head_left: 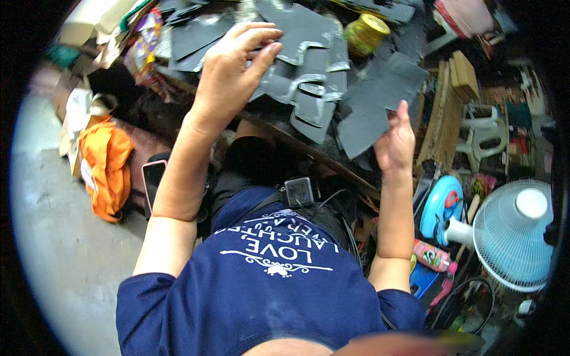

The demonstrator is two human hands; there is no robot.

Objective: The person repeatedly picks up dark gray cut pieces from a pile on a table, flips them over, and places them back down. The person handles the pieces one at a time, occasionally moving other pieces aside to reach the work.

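My left hand [228,74] is raised over the work table, its thumb and fingertips drawn close in a pinch. Whatever it may hold is too small to make out. My right hand [396,142] grips the near edge of a flat dark-grey sheet piece [377,98] with a notched outline, thumb on the edge and the other fingers hidden beneath. Between the hands lie several more grey cut pieces [297,29] with pale, shiny edges, some overlapping. One smaller cut piece [313,115] hangs toward the table's near edge.
A yellow-green jar [366,34] stands behind the sheet pieces. On the right are a blue-and-white fan [513,234], a pink bottle [431,255] and a white plastic chair [484,133]. Orange cloth [107,169] and a phone [154,178] lie to the left.
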